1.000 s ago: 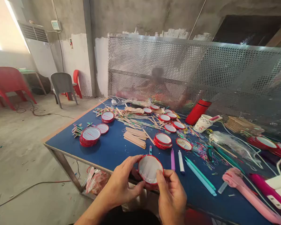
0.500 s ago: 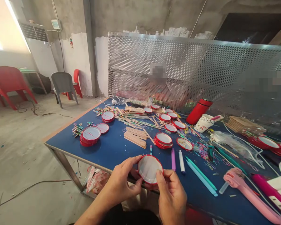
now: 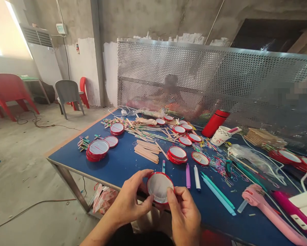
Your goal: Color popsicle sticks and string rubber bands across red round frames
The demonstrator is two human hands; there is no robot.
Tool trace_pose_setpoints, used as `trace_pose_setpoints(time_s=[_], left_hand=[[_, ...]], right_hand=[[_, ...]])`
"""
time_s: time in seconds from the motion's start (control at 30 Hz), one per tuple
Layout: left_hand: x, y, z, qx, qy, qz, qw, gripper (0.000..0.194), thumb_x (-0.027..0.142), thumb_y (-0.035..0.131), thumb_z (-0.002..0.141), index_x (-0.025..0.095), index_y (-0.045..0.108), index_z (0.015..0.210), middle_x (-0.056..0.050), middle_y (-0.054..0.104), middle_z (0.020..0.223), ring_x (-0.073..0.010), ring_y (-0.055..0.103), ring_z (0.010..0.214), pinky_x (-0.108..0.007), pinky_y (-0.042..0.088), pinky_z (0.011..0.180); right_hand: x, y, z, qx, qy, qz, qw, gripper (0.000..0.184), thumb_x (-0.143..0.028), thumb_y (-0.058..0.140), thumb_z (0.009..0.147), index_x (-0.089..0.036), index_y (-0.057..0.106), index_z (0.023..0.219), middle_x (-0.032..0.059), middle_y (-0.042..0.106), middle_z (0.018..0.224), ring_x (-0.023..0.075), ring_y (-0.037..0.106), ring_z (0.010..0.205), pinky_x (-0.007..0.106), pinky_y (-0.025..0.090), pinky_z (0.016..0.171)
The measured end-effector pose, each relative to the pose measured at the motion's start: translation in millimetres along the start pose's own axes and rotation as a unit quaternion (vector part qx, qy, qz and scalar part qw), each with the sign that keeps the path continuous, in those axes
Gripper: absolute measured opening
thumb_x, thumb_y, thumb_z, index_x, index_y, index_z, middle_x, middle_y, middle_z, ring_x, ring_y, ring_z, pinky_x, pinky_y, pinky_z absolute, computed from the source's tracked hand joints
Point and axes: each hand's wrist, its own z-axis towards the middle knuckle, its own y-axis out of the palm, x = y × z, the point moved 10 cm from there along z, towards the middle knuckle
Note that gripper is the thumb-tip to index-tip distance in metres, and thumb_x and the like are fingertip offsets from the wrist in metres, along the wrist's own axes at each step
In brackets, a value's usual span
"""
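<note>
Low over the table's front edge, a small red-rimmed drum (image 3: 158,186) with a whitish round face is tilted toward me. My left hand (image 3: 134,196) curves around its left side, fingers at the upper rim and thumb at the lower left. My right hand (image 3: 185,212) pinches the right rim, thumb on the face and fingers behind. A colour-banded stick (image 3: 164,166) shows just beyond the drum; whether they are joined I cannot tell. Nearby lie a purple marker (image 3: 188,175), a white marker (image 3: 197,178) and a turquoise pen (image 3: 218,194).
Stacked drums (image 3: 98,148) stand on the blue table (image 3: 75,150), and more (image 3: 177,154) lie beyond my hands. Wooden sticks (image 3: 147,150), tangled rubber bands (image 3: 220,165), a red flask (image 3: 215,123), a paper cup (image 3: 220,135) and a pink tool (image 3: 273,212) surround them. A perforated metal panel (image 3: 148,65) rises behind.
My left thumb has come in against the drum's lower left rim. The drum and both hands appear slightly farther left, along with a small shift of the whole view.
</note>
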Motion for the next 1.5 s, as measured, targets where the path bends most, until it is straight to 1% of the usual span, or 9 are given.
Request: trace_pose_setpoints(time_s=[0.1,0.2,0.47,0.63,0.83,1.0,1.2,1.33,1.5], left_hand=[[-10.9,-5.1,-0.1,0.004,-0.024,-0.106,0.994,0.041,0.021,0.065,0.090,0.022,0.055,0.129,-0.010,0.069,0.118,-0.0190,0.067,0.091,-0.029,0.056,0.079],[-13.7,-13.2,0.9,0.017,-0.014,-0.195,0.981,0.024,0.029,0.060,0.097,0.023,0.059,0.120,-0.006,0.067,0.106,-0.0194,0.065,0.095,-0.028,0.054,0.081],[23.5,-11.9,4.7,-0.012,0.065,-0.023,0.998,0.013,0.020,0.061,0.093,0.016,0.072,0.100,-0.005,0.066,0.088,-0.0180,0.061,0.082,-0.026,0.048,0.075],[25.1,-9.8,6.7,-0.022,0.046,0.007,0.999,0.010,0.013,0.060,0.086,0.017,0.068,0.088,-0.004,0.067,0.084,-0.0174,0.063,0.078,-0.026,0.049,0.072],[24.2,-1.6,6.2,-0.025,0.058,0.049,0.997,0.023,0.004,0.056,0.074,0.019,0.063,0.090,-0.003,0.065,0.085,-0.0169,0.061,0.077,-0.024,0.047,0.068],[19.4,-1.8,4.7,-0.010,0.069,0.041,0.997,0.010,0.013,0.056,0.090,0.019,0.061,0.086,-0.003,0.067,0.083,-0.0162,0.062,0.076,-0.024,0.048,0.068],[16.5,-4.7,0.7,0.032,0.108,0.054,0.992,0.017,0.023,0.049,0.101,0.021,0.061,0.090,-0.004,0.066,0.083,-0.0162,0.063,0.076,-0.023,0.052,0.069],[15.6,-2.8,-1.4,0.048,0.117,0.049,0.991,0.028,0.028,0.040,0.105,0.022,0.059,0.085,-0.002,0.065,0.077,-0.0153,0.062,0.072,-0.029,0.058,0.084],[9.7,-2.5,-0.6,0.058,0.073,0.033,0.995,0.020,0.021,0.045,0.100,0.023,0.057,0.083,0.000,0.069,0.077,-0.0130,0.064,0.069,-0.035,0.055,0.102]], right_hand=[[-1.6,4.9,-5.4,-0.032,-0.011,-0.039,0.999,0.035,-0.055,0.071,0.085,-0.022,0.064,0.076,-0.0019,0.067,0.062,0.0133,0.061,0.049,0.022,0.053,0.049],[3.4,10.3,-10.8,-0.078,0.009,-0.065,0.995,0.036,-0.056,0.068,0.087,-0.021,0.068,0.079,-0.0017,0.067,0.059,0.0136,0.061,0.045,0.021,0.050,0.047],[8.6,14.6,-11.5,-0.116,0.029,-0.092,0.988,0.040,-0.060,0.069,0.084,-0.020,0.072,0.082,-0.0012,0.069,0.060,0.0129,0.061,0.041,0.020,0.048,0.043],[8.1,16.3,-11.6,-0.114,0.025,-0.106,0.988,0.041,-0.061,0.071,0.082,-0.020,0.073,0.079,-0.0019,0.067,0.055,0.0127,0.057,0.038,0.020,0.046,0.040],[3.4,12.5,-9.6,-0.095,-0.020,-0.130,0.987,0.041,-0.061,0.071,0.083,-0.021,0.072,0.074,-0.0016,0.066,0.055,0.0119,0.055,0.037,0.021,0.045,0.040],[10.3,14.5,-11.3,-0.105,-0.008,-0.135,0.985,0.043,-0.063,0.067,0.085,-0.021,0.072,0.078,-0.0013,0.068,0.057,0.0124,0.057,0.037,0.021,0.046,0.040],[9.8,16.0,-12.5,-0.107,-0.014,-0.136,0.985,0.043,-0.063,0.065,0.086,-0.021,0.071,0.079,-0.0013,0.069,0.059,0.0137,0.062,0.040,0.021,0.047,0.042],[9.9,14.5,-12.2,-0.107,-0.015,-0.133,0.985,0.044,-0.064,0.066,0.086,-0.021,0.070,0.078,-0.0019,0.068,0.058,0.0142,0.062,0.040,0.022,0.047,0.043],[12.7,11.9,-12.5,-0.103,-0.009,-0.143,0.984,0.045,-0.066,0.063,0.087,-0.022,0.068,0.079,-0.0029,0.066,0.055,0.0141,0.061,0.039,0.022,0.046,0.042]])
